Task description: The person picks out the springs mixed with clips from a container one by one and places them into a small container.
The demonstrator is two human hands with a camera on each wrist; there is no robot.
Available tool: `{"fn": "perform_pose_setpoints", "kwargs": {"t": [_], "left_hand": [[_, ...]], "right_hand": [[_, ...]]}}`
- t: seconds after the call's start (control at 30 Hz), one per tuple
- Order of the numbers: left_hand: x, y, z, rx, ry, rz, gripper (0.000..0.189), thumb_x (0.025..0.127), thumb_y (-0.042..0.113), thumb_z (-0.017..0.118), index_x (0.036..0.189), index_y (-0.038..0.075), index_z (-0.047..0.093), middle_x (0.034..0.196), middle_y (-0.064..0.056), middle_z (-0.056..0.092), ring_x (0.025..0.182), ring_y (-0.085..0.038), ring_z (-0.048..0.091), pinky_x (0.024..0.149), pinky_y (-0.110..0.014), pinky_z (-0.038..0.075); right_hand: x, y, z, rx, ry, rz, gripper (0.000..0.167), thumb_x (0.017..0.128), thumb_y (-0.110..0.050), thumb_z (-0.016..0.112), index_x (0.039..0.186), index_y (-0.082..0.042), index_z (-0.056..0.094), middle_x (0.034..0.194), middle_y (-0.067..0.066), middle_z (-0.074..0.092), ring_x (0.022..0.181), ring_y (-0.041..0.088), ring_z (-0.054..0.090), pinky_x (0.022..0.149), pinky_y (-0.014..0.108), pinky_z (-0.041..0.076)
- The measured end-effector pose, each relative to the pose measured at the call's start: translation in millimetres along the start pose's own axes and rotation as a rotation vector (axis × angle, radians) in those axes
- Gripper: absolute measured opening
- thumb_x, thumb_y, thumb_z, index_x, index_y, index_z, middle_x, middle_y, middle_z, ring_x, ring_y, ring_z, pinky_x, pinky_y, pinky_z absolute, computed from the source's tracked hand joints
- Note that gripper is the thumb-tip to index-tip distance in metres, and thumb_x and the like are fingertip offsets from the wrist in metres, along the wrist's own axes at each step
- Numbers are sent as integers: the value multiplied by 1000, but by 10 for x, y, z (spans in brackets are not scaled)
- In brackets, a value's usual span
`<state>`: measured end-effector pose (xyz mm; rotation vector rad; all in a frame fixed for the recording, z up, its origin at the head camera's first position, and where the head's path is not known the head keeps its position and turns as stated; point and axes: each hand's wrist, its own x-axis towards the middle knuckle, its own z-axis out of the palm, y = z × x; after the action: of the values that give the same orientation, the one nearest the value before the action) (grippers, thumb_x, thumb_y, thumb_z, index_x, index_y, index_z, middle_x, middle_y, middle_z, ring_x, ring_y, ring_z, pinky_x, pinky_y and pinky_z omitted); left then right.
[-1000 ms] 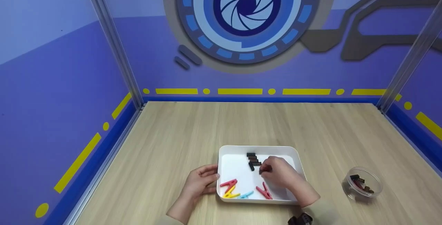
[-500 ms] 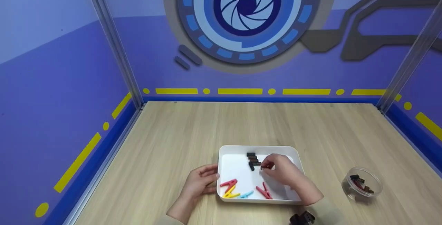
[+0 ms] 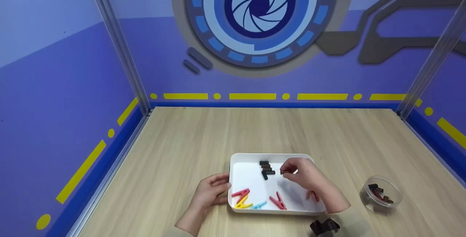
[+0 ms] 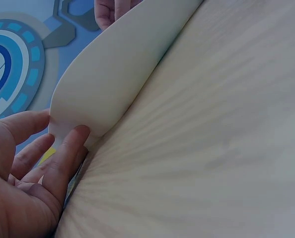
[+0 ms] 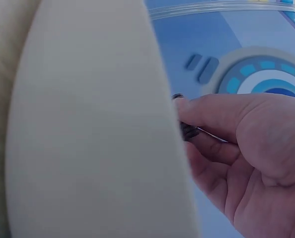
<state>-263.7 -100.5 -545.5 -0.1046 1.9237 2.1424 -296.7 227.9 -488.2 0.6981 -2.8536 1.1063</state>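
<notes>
My right hand (image 3: 305,174) is above the right half of a white tray (image 3: 251,213). Its thumb and fingers pinch a small dark toothed piece (image 3: 283,172), whose ribbed edge also shows in the right wrist view. To the left of it, several small black and brown pieces (image 3: 267,168) lie in a short stack of rows in the tray. My left hand (image 3: 209,193) touches the tray's left wall with relaxed fingers; in the left wrist view its fingertips (image 4: 80,134) rest against the outer wall.
Along the tray's front lie a yellow clothespin (image 3: 243,204), a blue clothespin (image 3: 259,205) and red clothespins (image 3: 278,201), one partly hidden under the right hand. A clear round tub (image 3: 381,195) with small dark and red pieces stands on the table (image 3: 182,138) at right.
My right hand has moved right, away from the rows, with the small dark toothed piece in its fingers. A red clothespin now shows beneath it. The left hand has stayed put.
</notes>
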Motion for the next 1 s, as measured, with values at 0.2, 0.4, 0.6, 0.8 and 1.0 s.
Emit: {"fn": "perform_pose_setpoints", "kwargs": {"t": [0.2, 0.4, 0.6, 0.8, 1.0], "left_hand": [[-6, 5, 3, 16, 4, 0, 50, 94, 11, 74, 141, 1, 59, 134, -20, 68, 103, -21, 75, 71, -35, 66], [-2, 5, -3, 37, 6, 5, 50, 94, 11, 74, 140, 0, 59, 134, -20, 68, 104, -21, 75, 71, -35, 66], [-4, 8, -7, 26, 0, 4, 50, 94, 10, 74, 141, 0, 59, 133, -20, 68, 105, -21, 74, 74, -36, 66], [-11, 10, -3, 14, -1, 2, 50, 94, 9, 74, 141, 0, 59, 133, -20, 68, 105, -21, 74, 73, -35, 66], [-18, 18, 3, 8, -2, 0, 51, 94, 10, 73, 141, -1, 58, 135, -21, 67, 106, -22, 74, 74, -36, 66]], "right_hand": [[-26, 2, -99, 31, 14, 37, 8, 88, -4, 78, 93, -10, 75, 88, -1, 74, 81, 8, 63, 70, 20, 52], [-45, 15, -194, 27, 20, 84, 10, 88, -5, 78, 94, -12, 75, 90, -1, 74, 85, 13, 64, 71, 20, 53], [-79, 48, -308, 50, 12, 76, 10, 89, -5, 78, 97, -9, 76, 93, 2, 75, 87, 14, 65, 74, 20, 55], [-125, 82, -454, 100, 2, 75, 10, 90, -7, 77, 100, -8, 76, 96, 5, 75, 88, 13, 65, 75, 18, 55], [-198, 112, -620, 113, 12, 111, 12, 91, -9, 76, 102, -5, 75, 99, 8, 75, 89, 15, 64, 73, 18, 56]]}}
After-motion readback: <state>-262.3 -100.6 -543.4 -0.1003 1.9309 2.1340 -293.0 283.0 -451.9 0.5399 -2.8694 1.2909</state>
